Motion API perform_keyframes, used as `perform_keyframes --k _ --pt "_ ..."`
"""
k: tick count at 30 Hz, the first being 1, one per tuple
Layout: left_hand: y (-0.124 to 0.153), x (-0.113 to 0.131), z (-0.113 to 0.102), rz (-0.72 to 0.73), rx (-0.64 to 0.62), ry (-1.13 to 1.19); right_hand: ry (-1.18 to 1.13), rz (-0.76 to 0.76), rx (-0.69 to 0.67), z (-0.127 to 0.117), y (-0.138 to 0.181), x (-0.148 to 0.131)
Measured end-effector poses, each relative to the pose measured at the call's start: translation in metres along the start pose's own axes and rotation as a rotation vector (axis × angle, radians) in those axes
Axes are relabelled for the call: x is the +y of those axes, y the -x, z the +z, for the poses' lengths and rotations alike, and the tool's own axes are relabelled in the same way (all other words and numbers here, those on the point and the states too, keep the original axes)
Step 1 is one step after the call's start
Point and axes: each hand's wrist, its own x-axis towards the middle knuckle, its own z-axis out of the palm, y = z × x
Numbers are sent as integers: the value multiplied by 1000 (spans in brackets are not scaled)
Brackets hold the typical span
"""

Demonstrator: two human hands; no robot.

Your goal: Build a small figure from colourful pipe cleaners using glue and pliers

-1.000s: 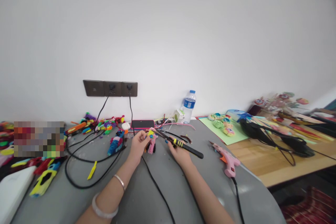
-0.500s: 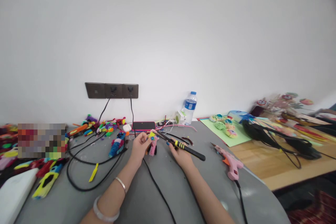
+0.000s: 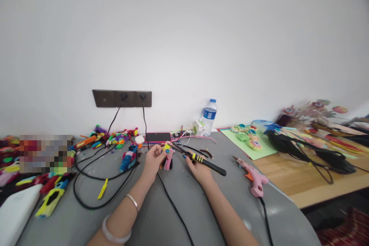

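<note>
Near the middle of the grey table, my left hand (image 3: 154, 160) pinches a small fuzzy pink figure (image 3: 168, 160) by its yellow top part with a blue dot. The figure looks made of pipe cleaners, and dark bits hang beside it. Closed around a long tool with a black, yellow-banded handle (image 3: 211, 165) is my right hand (image 3: 201, 171). The tool's thin dark front end points up and left, close to the figure's top; whether it touches cannot be made out. A blue fuzzy figure (image 3: 128, 158) lies left of my left hand.
A pink glue gun (image 3: 255, 178) lies at the right with its cord trailing forward. Behind my hands are a phone (image 3: 158, 137) and a water bottle (image 3: 209, 117). Black cables (image 3: 75, 190) loop across the left side, near a pile of colourful fuzzy pieces (image 3: 118, 139).
Almost nothing differs. The view has shifted very slightly; both hands keep their holds on the pink figure and the black-and-yellow tool.
</note>
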Motion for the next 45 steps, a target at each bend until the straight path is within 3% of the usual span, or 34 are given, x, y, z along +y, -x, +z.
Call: perform_keyframes --k 45 --pt "0 -1 1 20 -13 32 -19 17 -22 -1 0 -1"
